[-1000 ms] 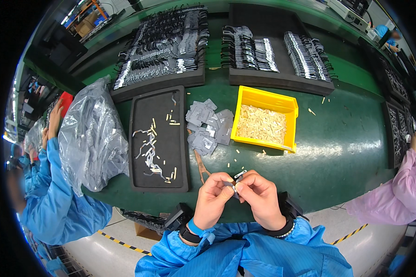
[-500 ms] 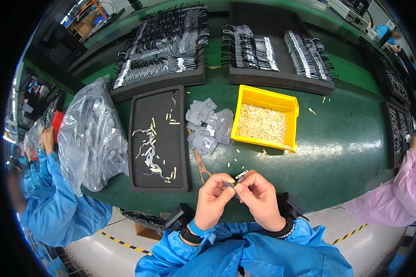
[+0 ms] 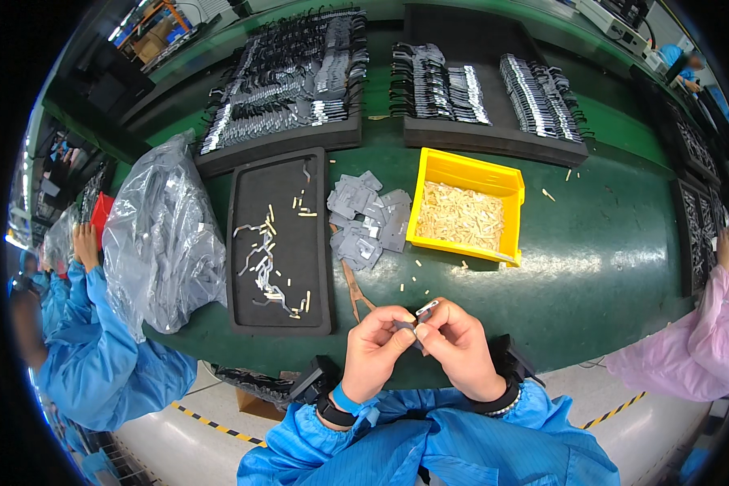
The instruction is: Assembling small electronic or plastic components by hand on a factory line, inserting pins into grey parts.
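Close together near the table's front edge, both my hands pinch one small grey part. My left hand [image 3: 376,343] grips the left side of the grey part [image 3: 405,326] between thumb and fingers. On the other side, my right hand [image 3: 455,347] is closed on it, thumb pressed near its middle. A small pale strip with dark holes [image 3: 427,308] sticks up by the right index finger; whether it is joined to the grey part is hidden. Beyond my hands lie a pile of flat grey plates [image 3: 364,212] and a yellow bin [image 3: 509,219] of small cream-coloured pieces.
A black tray [image 3: 247,312] at left holds bent metal strips and cream pieces. Beside it bulges a clear plastic bag [image 3: 164,243]. Two dark trays [image 3: 279,136] [image 3: 494,139] of lined-up parts stand at the back. Brown tweezers-like tool [image 3: 353,285] lies near my left hand. Co-workers sit on both sides.
The pale strip at my right fingers has tilted a little more steeply. My hands stay in almost the same place, still pinching the grey part.
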`<state>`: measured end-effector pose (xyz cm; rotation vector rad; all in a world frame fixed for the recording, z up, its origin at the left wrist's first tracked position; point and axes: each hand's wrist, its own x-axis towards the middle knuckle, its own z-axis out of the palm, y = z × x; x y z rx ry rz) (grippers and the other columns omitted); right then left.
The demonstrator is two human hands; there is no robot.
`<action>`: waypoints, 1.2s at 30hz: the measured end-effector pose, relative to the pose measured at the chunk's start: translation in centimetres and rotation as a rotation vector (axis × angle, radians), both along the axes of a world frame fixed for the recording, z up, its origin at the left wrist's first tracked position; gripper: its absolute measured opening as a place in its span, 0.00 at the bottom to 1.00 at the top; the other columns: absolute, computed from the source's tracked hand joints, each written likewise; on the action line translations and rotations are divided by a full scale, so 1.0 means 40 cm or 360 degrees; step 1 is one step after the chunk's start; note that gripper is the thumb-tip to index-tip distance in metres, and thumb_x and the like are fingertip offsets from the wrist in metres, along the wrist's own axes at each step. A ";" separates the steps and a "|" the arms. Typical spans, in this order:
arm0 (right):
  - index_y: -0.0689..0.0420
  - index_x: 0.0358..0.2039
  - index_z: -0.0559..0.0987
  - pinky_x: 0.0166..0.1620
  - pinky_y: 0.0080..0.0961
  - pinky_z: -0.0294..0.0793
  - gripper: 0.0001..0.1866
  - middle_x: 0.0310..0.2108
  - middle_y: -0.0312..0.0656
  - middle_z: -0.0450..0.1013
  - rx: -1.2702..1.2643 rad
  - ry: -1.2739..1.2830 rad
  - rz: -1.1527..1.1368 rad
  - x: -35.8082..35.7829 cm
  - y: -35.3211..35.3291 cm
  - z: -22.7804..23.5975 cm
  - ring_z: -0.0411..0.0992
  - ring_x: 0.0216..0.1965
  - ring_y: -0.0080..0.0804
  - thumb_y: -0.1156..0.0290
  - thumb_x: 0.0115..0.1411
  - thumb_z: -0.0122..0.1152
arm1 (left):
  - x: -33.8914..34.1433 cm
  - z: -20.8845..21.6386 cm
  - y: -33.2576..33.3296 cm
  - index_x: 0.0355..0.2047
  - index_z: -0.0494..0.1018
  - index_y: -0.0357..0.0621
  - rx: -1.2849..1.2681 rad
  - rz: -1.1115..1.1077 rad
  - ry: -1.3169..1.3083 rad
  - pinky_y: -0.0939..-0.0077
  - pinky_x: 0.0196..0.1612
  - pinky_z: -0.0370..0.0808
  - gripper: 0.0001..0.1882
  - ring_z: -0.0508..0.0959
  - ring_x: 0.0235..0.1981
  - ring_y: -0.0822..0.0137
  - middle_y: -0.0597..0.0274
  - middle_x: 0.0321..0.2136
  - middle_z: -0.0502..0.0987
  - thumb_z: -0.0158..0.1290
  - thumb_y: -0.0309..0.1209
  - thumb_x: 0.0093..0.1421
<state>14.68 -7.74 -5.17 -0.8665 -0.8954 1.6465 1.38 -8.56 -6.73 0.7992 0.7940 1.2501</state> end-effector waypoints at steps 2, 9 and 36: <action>0.59 0.25 0.68 0.30 0.13 0.63 0.05 0.28 0.35 0.64 -0.0025 0.0009 0.0044 0.010 0.002 0.001 0.62 0.26 0.17 0.77 0.57 0.51 | -0.002 0.004 0.000 0.43 0.65 0.39 -0.0051 -0.0091 -0.0065 0.82 0.36 0.69 0.12 0.71 0.33 0.76 0.64 0.33 0.72 0.49 0.23 0.58; 0.61 0.31 0.74 0.28 0.16 0.66 0.04 0.26 0.36 0.67 0.0257 -0.0490 0.0128 0.040 0.018 0.034 0.67 0.26 0.19 0.75 0.56 0.55 | -0.006 0.029 0.016 0.47 0.60 0.42 -0.0251 -0.0132 -0.0300 0.81 0.32 0.65 0.14 0.67 0.29 0.75 0.63 0.31 0.70 0.44 0.30 0.62; 0.58 0.28 0.76 0.39 0.27 0.66 0.04 0.30 0.39 0.69 0.0939 -0.0974 0.0434 0.085 0.073 0.047 0.67 0.36 0.35 0.75 0.50 0.59 | -0.035 0.026 0.024 0.48 0.59 0.39 -0.0827 -0.0816 -0.0489 0.86 0.19 0.55 0.15 0.57 0.14 0.82 0.68 0.21 0.63 0.39 0.33 0.63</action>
